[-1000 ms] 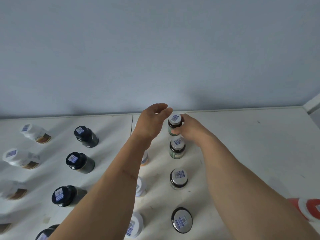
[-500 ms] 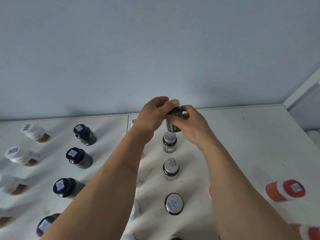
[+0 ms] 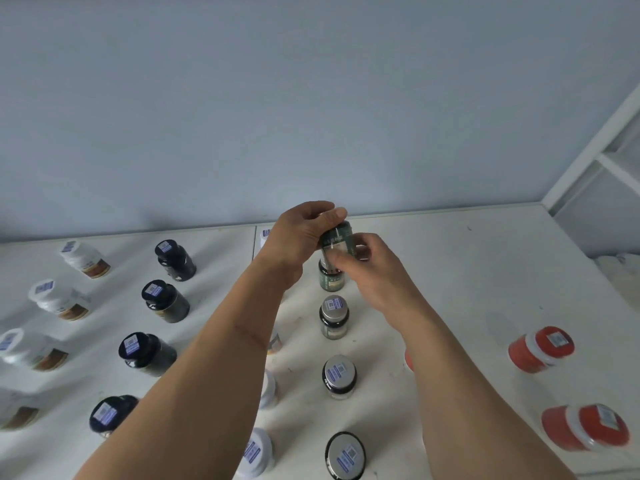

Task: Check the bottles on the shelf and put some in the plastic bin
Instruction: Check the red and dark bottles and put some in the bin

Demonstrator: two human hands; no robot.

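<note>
Both hands have lifted the green bottle (image 3: pixel 336 242) off the shelf (image 3: pixel 467 278) since a second ago, when it stood at the far end of its row; it is now held in the air above that row. Left hand (image 3: pixel 298 233) curls its fingers round the top of the bottle, covering the cap. Right hand (image 3: pixel 367 268) pinches the lower part between thumb and fingertips. The bottle is tilted, its label turned toward the camera.

Below it, four bottles remain upright in that row, each with a silver cap and a barcode sticker: one (image 3: pixel 330 277) partly hidden under the right hand, then a second (image 3: pixel 334 317), a third (image 3: pixel 339 375) and the nearest (image 3: pixel 345 455). To the left stand four dark bottles with black caps (image 3: pixel 175 259) (image 3: pixel 164 301) (image 3: pixel 145 353) (image 3: pixel 109 415). Further left are four white-capped bottles with brown bands (image 3: pixel 85 259) (image 3: pixel 59 299) (image 3: pixel 29 348), the fourth (image 3: pixel 17 412) blurred at the frame edge. Under the left forearm, white-capped bottles (image 3: pixel 258 452) (image 3: pixel 268 389) show only in part; I count perhaps five, but the arm hides most of that row. On the right lie two red jars (image 3: pixel 540 348) (image 3: pixel 585 431), and a sliver of a third red thing (image 3: pixel 408 360) peeps out beside the right forearm.
</note>
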